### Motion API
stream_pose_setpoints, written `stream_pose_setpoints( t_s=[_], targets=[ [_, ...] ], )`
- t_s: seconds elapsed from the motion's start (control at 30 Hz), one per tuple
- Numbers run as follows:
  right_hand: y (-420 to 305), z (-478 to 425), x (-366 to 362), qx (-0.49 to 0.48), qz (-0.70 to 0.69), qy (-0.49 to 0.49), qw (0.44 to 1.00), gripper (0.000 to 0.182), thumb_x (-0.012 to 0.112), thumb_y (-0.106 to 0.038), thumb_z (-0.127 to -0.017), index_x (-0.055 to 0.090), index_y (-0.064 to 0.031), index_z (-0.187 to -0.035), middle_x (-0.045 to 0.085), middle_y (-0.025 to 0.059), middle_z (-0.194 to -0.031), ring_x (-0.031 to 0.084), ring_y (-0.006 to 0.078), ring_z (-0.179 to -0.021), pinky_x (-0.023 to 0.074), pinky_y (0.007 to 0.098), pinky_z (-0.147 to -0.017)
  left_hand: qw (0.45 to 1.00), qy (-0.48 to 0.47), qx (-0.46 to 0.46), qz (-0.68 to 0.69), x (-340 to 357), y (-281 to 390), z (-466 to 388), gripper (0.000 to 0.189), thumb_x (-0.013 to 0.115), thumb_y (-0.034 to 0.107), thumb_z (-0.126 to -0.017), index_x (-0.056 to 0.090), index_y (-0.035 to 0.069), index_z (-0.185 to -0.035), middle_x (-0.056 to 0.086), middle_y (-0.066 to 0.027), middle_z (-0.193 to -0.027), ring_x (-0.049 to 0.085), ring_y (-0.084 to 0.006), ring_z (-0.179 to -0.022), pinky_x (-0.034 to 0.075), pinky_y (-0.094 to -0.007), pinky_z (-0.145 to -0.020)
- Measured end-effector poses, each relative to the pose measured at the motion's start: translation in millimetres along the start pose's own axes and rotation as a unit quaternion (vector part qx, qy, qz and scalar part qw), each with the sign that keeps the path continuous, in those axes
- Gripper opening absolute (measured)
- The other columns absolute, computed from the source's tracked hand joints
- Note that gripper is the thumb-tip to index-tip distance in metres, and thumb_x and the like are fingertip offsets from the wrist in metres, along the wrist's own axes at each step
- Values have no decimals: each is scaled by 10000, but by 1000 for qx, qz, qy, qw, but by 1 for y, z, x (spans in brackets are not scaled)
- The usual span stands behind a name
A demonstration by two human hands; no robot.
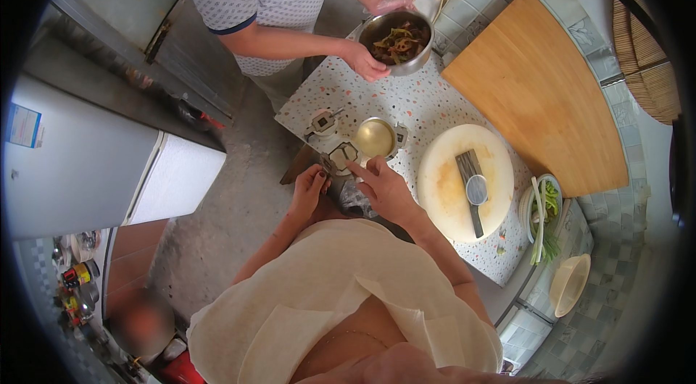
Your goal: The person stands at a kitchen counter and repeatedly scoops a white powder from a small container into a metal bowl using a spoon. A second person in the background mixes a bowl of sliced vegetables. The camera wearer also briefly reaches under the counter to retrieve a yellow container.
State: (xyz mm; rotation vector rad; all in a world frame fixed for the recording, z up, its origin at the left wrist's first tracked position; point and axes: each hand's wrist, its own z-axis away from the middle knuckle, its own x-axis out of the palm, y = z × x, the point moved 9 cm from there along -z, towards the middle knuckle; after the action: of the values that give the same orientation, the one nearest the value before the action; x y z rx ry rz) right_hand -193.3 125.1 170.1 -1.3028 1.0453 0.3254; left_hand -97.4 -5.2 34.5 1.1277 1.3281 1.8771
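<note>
My left hand (310,185) pinches a small dark metal-looking piece (328,165) at the table's near edge. The piece adjoins an octagonal dark-rimmed frame with a pale middle (345,154). My right hand (383,188) reaches its index finger to that frame's near edge; whether its other fingers hold anything is hidden. Just beyond stands a round metal bowl (375,138) of pale yellowish liquid, with a grey framed piece (401,136) against its right side. Another grey framed piece (324,121) lies on a whitish round thing to the left.
A person (288,9) opposite holds a steel pot (418,60) of cooked food over the speckled table (321,88). A round white chopping board (435,183) carries a cleaver (467,164). A wooden board (544,107) leans on the wall beside a vegetable basket (524,215). A refrigerator (98,150) stands left.
</note>
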Motion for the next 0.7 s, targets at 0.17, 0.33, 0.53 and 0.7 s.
stream_pose_setpoints(
  t_s=[0.17, 0.33, 0.53, 0.7],
  targets=[
    [7, -5, -17, -37, 143, 41, 988, 590, 644, -56, -829, 535, -255, -1374, 495, 104, -970, 617, 280, -757, 540, 381, -674, 999, -30, 5, -23, 12, 15, -1, 187, 447, 119, -1021, 550, 34, -891, 533, 8, -769, 466, -66, -691, 396, -228, -650],
    [17, -10, -29, -36, 250, 58, 966, 682, 628, -29, -767, 505, -232, -1407, 506, 117, -1067, 599, 300, -922, 530, 402, -790, 999, -17, 7, -33, 11, 18, -3, 169, 463, 84, -1008, 565, 28, -884, 546, 11, -755, 469, -48, -666, 393, -213, -605],
    [-24, -23, -25, -169, 240, 90, 952, 655, 574, -4, -788, 499, -181, -1415, 473, 179, -1289, 499, 339, -1142, 448, 429, -962, 997, -7, 0, -72, 14, 25, -3, 183, 467, 80, -1002, 571, 24, -863, 542, 18, -729, 462, -44, -646, 385, -207, -592],
    [9, -13, -43, -37, 251, 88, 963, 700, 674, -40, -767, 470, -175, -1423, 465, 160, -1313, 494, 347, -1164, 438, 445, -956, 994, -15, 15, -110, 15, 29, 3, 188, 477, 98, -1003, 574, 26, -859, 538, 20, -721, 451, -39, -634, 376, -202, -581]
  ],
)
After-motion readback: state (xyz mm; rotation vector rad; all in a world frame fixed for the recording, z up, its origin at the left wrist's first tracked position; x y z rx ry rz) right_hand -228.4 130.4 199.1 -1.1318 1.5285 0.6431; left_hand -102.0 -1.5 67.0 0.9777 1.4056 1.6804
